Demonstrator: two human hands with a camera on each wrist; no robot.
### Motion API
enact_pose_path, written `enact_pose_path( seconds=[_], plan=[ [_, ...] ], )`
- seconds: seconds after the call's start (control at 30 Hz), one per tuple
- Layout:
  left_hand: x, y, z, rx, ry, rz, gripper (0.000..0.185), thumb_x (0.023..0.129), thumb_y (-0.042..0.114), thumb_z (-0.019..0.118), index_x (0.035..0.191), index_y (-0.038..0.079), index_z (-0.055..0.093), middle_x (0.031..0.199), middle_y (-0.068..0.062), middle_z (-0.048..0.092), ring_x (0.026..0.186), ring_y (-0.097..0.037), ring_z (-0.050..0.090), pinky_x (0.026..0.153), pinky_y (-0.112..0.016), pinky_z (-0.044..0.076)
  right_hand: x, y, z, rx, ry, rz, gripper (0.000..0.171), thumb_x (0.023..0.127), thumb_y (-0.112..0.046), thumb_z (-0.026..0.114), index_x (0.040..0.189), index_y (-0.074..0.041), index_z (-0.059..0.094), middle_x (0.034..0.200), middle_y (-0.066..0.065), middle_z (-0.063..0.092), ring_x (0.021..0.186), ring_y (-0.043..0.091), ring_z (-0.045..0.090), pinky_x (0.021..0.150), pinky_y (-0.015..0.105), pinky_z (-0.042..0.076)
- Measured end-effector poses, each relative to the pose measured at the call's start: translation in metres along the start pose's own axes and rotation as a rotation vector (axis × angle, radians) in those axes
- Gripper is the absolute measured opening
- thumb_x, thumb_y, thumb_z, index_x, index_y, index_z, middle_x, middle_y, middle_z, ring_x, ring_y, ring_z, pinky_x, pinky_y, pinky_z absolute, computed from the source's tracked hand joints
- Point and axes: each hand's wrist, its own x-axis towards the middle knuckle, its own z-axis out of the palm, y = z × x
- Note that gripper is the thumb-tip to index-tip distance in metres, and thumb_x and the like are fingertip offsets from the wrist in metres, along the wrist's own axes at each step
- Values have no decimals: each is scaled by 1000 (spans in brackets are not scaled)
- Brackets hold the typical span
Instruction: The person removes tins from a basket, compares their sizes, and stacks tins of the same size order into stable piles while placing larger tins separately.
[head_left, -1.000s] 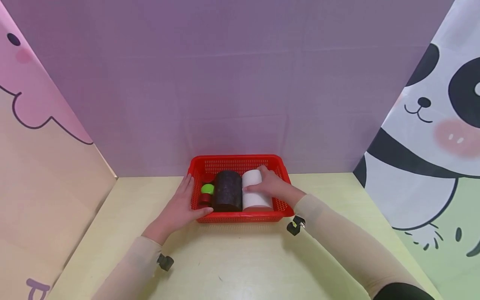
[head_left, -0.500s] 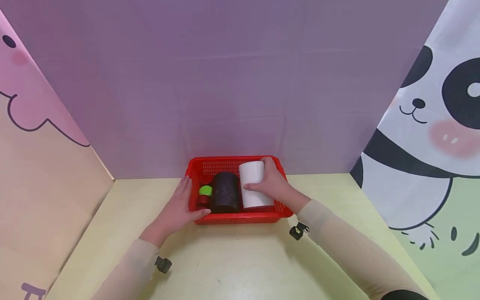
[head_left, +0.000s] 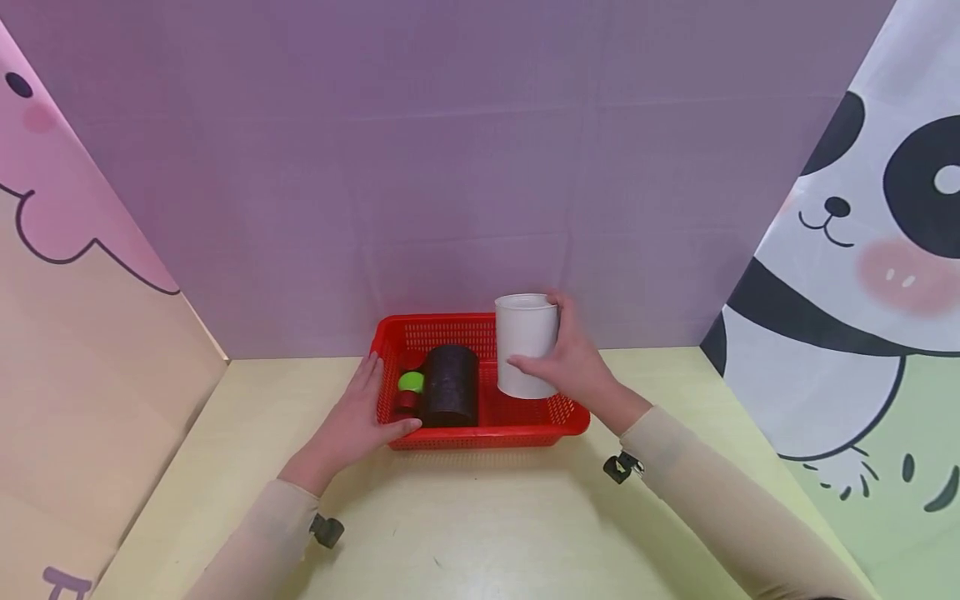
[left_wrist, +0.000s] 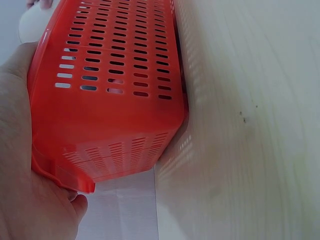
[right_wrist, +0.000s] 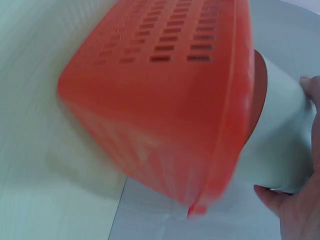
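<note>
My right hand (head_left: 573, 358) grips a white cup (head_left: 525, 346), thumb on the near side and fingers around the far right side. The cup stands nearly upright, raised over the right part of a red perforated basket (head_left: 480, 437). In the right wrist view the cup (right_wrist: 280, 125) shows past the basket rim. My left hand (head_left: 360, 421) holds the basket's front left corner, thumb along the front rim and fingers along the left rim. In the left wrist view, fingertips (left_wrist: 79, 205) curl beneath the rim. Inside the basket lies a dark cylinder (head_left: 452, 385).
Left of the dark cylinder in the basket are a bright green round piece (head_left: 411, 382) and small red pieces (head_left: 407, 402). The basket sits on a pale wooden table (head_left: 465, 517), close to a purple back wall (head_left: 465, 167). Printed side panels (head_left: 840, 333) stand left and right.
My right hand has lifted the white cup from lying in the basket, tilted it upright and moved it slightly right. The left hand stays at the basket's corner.
</note>
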Motion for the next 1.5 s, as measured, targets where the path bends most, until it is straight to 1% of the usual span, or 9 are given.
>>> enact_pose_path(
  seconds=[0.2, 0.37, 0.5, 0.7, 0.8, 0.97, 1.17, 1.37, 1.5],
  plan=[
    [-1, 0, 0, 3, 2, -1, 133, 85, 54, 92, 178, 6, 10, 186, -14, 3, 170, -40, 7, 113, -65, 52, -2, 3, -19, 13, 50, -110, 117, 81, -18, 101, 165, -20, 19, 153, 13, 47, 132, 38, 55, 95, 69, 62],
    [0, -1, 1, -4, 9, -3, 133, 85, 52, 93, 178, 7, 9, 186, -13, 4, 170, -40, 8, 111, -64, 54, 0, 8, -35, 2, 119, -178, 114, 81, -11, 100, 163, -15, 21, 155, 14, 45, 134, 36, 53, 98, 67, 59],
    [0, 0, 1, -6, 8, -6, 133, 85, 51, 93, 178, 8, 9, 186, -12, 3, 170, -39, 7, 112, -65, 53, 2, 19, -48, -16, 173, -194, 112, 80, -9, 100, 161, -13, 22, 160, 12, 43, 134, 34, 53, 99, 64, 57],
    [-2, 1, 0, -12, 6, -8, 132, 85, 50, 93, 178, 7, 10, 186, -13, 3, 170, -39, 7, 111, -64, 54, 3, 35, -61, -21, 256, -216, 112, 78, -7, 101, 160, -11, 24, 158, 11, 44, 132, 32, 53, 97, 62, 56],
    [-2, 0, 0, -7, 5, -11, 132, 86, 51, 93, 178, 6, 10, 186, -13, 3, 170, -39, 7, 112, -64, 53, 4, 42, -66, -46, 302, -238, 110, 77, -5, 101, 157, -9, 26, 164, 9, 39, 136, 31, 51, 100, 63, 55],
    [0, 0, 1, -8, 4, -4, 132, 86, 53, 92, 178, 5, 11, 186, -14, 3, 170, -40, 6, 113, -65, 52, 4, 55, -75, -132, 369, -286, 107, 76, -7, 101, 154, -6, 28, 168, 12, 34, 146, 32, 45, 108, 64, 51],
    [1, -2, 3, -8, 14, 8, 133, 84, 53, 93, 178, 7, 11, 186, -13, 4, 170, -39, 8, 112, -65, 53, 5, 78, -82, -227, 406, -314, 107, 75, -13, 102, 153, -4, 29, 169, 15, 32, 151, 34, 41, 113, 62, 49],
    [2, -3, 3, -9, 15, 10, 133, 84, 54, 93, 178, 6, 12, 186, -13, 4, 170, -39, 7, 111, -64, 53, 6, 97, -84, -252, 427, -294, 106, 77, -16, 101, 154, -5, 29, 168, 14, 31, 150, 35, 41, 115, 63, 48],
    [1, -3, 2, -7, 10, 3, 133, 85, 53, 93, 178, 7, 11, 186, -13, 4, 170, -40, 7, 111, -64, 54, 6, 109, -82, -274, 421, -286, 102, 77, -17, 101, 150, -4, 31, 166, 16, 32, 151, 35, 40, 115, 65, 49]
  ],
)
